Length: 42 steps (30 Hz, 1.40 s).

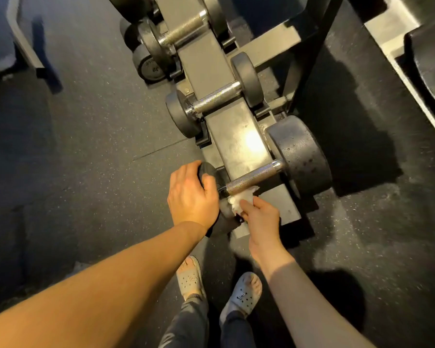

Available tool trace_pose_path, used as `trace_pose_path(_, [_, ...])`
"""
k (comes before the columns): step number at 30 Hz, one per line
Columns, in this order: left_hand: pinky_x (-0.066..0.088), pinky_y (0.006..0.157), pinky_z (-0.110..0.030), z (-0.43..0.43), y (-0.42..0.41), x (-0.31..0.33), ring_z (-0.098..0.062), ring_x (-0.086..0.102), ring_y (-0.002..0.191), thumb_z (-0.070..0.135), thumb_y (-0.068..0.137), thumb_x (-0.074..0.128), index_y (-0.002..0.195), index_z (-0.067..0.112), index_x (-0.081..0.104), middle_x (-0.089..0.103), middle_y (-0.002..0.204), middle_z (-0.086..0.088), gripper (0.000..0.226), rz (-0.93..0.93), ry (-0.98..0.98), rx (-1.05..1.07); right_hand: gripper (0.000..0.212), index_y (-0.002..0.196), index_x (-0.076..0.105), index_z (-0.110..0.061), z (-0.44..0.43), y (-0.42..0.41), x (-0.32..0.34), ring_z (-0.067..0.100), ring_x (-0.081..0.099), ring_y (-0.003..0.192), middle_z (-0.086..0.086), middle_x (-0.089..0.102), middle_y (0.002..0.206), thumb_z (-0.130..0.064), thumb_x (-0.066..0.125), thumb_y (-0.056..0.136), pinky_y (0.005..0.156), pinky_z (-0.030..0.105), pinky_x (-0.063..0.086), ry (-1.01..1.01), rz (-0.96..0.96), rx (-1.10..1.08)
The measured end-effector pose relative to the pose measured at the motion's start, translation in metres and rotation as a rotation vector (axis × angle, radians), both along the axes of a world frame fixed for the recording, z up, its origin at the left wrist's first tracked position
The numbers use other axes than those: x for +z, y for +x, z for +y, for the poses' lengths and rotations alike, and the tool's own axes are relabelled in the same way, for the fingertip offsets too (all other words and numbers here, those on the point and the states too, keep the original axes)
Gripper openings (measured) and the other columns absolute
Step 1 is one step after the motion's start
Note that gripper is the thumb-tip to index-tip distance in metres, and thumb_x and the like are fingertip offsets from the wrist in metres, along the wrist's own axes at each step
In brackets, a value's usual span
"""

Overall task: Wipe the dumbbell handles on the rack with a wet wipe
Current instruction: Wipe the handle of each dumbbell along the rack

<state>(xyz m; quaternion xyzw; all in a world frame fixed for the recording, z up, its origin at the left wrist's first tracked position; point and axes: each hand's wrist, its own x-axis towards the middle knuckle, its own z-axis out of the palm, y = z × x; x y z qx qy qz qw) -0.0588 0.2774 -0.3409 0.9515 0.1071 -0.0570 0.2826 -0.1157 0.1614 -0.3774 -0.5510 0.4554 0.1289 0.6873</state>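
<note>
Head view: left hand (191, 197) gripped dumbbell (301, 156) end; right hand (261, 217) pinched wipe (239, 200) under handle (251, 178). Thin pinch might let wipe slip.

One view only: wide-angle camera on the person's head, pointed steeply down and a little forward. Feet (190, 280) sit at bottom centre, so it looks almost straight down the body. Rack (236, 131) is near, running from centre to top edge. Floor (86, 146) fills the left.
</note>
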Motion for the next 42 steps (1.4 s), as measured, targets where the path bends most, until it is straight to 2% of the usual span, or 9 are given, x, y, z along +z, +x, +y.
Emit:
trace_pose_path(3, [0.040,0.098,-0.037,-0.001,0.000,0.002,-0.024,0.050,0.124,0.033,0.094,0.036,0.134,0.015,0.061,0.064,0.130,-0.005,0.050,-0.001,0.002,-0.004,0.011,0.089,0.072,0.000,0.017,0.013,0.002,0.026,0.060,0.082,0.021,0.070,0.088,-0.002,0.061,0.091,0.077,0.039,0.050,0.064,0.071,-0.069])
trace_pose_path(10, [0.042,0.098,-0.038,0.001,0.001,0.000,-0.025,0.052,0.123,0.034,0.094,0.037,0.134,0.015,0.060,0.064,0.129,-0.006,0.050,0.005,0.014,-0.004,0.007,0.090,0.076,-0.005,0.014,0.005,0.019,0.021,0.067,0.087,0.009,0.073,0.088,-0.004,0.069,0.092,0.079,0.034,0.054,0.141,0.028,-0.141])
trace_pose_path(13, [0.042,0.096,-0.037,0.000,0.002,0.002,-0.024,0.051,0.123,0.034,0.094,0.036,0.134,0.015,0.060,0.064,0.129,-0.005,0.050,0.010,0.013,-0.011,0.015,0.084,0.074,-0.009,0.024,0.014,0.034,0.011,0.063,0.079,-0.001,0.068,0.079,-0.007,0.064,0.095,0.074,0.025,0.051,-0.264,-0.203,0.149])
trace_pose_path(15, [0.042,0.096,-0.037,0.000,0.002,0.003,-0.024,0.051,0.124,0.034,0.093,0.036,0.133,0.015,0.060,0.064,0.130,-0.005,0.051,0.013,0.013,-0.008,0.016,0.100,0.073,-0.014,0.022,0.023,0.034,0.007,0.060,0.093,-0.005,0.068,0.097,-0.007,0.058,0.098,0.083,0.021,0.048,-0.589,-0.400,0.458])
trace_pose_path(19, [0.042,0.097,-0.039,-0.001,0.001,0.004,-0.024,0.051,0.123,0.033,0.093,0.037,0.133,0.014,0.061,0.064,0.129,-0.005,0.050,0.007,0.005,-0.004,0.008,0.083,0.069,-0.004,0.001,0.044,0.031,0.027,0.056,0.083,0.008,0.062,0.084,0.002,0.069,0.078,0.065,0.039,0.053,-1.162,-0.679,0.986])
trace_pose_path(25, [0.043,0.099,-0.040,0.001,0.001,0.003,-0.024,0.050,0.124,0.032,0.094,0.039,0.133,0.014,0.061,0.064,0.129,-0.005,0.048,0.007,-0.011,0.000,0.020,0.114,0.061,-0.012,-0.035,0.073,0.059,0.023,0.053,0.108,0.007,0.055,0.116,-0.010,0.055,0.096,0.091,0.033,0.042,-1.389,-0.403,1.391])
trace_pose_path(34, [0.042,0.096,-0.038,0.000,0.001,0.002,-0.025,0.050,0.123,0.032,0.094,0.039,0.132,0.013,0.061,0.065,0.127,-0.006,0.048,0.006,-0.020,-0.004,0.019,0.104,0.063,-0.009,-0.008,0.029,0.048,0.026,0.060,0.088,0.008,0.049,0.110,-0.001,0.066,0.087,0.066,0.030,0.042,-1.107,-0.399,1.237])
trace_pose_path(38, [0.043,0.097,-0.039,0.001,0.001,0.003,-0.025,0.050,0.122,0.027,0.100,0.045,0.133,0.013,0.061,0.064,0.128,-0.007,0.040,-0.003,-0.011,-0.017,0.023,0.116,0.066,-0.013,-0.022,0.018,0.045,0.016,0.060,0.096,0.002,0.054,0.120,-0.005,0.062,0.094,0.084,0.027,0.054,-0.952,-0.321,0.817])
trace_pose_path(42, [0.041,0.100,-0.039,0.001,0.002,0.004,-0.025,0.049,0.124,0.024,0.102,0.047,0.135,0.013,0.060,0.063,0.130,-0.007,0.037,0.003,-0.016,-0.012,0.026,0.111,0.067,-0.024,-0.038,0.016,0.062,0.004,0.062,0.100,-0.005,0.063,0.115,-0.003,0.057,0.099,0.089,0.020,0.054,-0.425,-0.206,0.352])
